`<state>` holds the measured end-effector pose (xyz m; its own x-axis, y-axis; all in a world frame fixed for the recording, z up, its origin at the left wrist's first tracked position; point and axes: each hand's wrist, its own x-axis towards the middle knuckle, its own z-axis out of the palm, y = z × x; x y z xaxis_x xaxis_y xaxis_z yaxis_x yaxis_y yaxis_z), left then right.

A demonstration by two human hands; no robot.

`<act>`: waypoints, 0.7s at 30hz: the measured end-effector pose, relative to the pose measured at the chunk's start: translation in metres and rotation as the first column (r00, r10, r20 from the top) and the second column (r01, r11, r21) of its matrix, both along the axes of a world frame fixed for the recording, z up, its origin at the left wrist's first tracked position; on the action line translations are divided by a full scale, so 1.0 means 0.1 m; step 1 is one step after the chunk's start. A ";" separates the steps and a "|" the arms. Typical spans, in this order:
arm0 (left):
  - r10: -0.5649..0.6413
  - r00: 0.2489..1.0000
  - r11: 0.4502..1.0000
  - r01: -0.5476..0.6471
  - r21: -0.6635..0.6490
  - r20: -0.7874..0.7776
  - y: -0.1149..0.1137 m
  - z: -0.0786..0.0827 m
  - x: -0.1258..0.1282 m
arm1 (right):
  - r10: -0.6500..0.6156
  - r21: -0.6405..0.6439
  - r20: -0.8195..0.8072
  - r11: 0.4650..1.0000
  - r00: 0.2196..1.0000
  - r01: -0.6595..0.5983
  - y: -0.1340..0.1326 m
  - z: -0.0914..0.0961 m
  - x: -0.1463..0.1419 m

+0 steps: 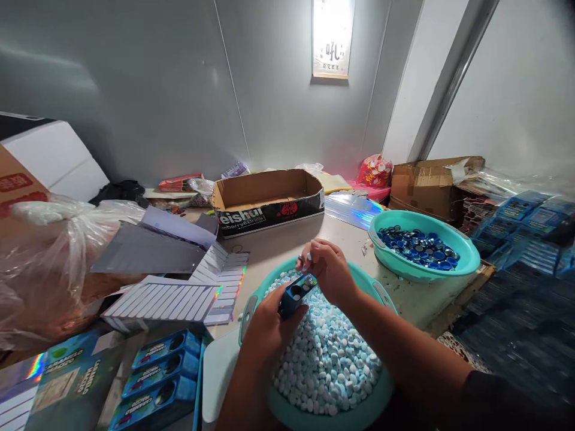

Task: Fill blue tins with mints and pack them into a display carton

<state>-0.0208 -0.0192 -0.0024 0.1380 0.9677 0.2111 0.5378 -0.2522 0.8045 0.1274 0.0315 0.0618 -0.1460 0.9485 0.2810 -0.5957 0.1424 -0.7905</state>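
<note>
Box, blue, holed | left hand grip clamped on it over tablet basin | right hand grip pinched together at its end | advice: hold level, low.

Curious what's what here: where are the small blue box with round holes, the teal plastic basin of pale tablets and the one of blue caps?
Small blue box (297, 291): head view, top face.
Teal plastic basin of pale tablets (257, 291): head view, left rim.
Teal basin of blue caps (418, 270): head view, front wall.
</note>
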 end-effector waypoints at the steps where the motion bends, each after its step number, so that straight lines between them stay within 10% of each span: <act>1: 0.000 1.000 1.000 0.000 -0.007 -0.002 0.00 0.00 0.00 | -0.029 -0.005 -0.001 1.000 1.000 0.029 0.02 0.00 0.02; 21: 0.092 0.989 0.993 -0.082 -0.086 0.115 -0.05 0.02 0.03 | -0.151 -0.109 0.123 0.980 0.981 0.164 0.17 -0.07 0.11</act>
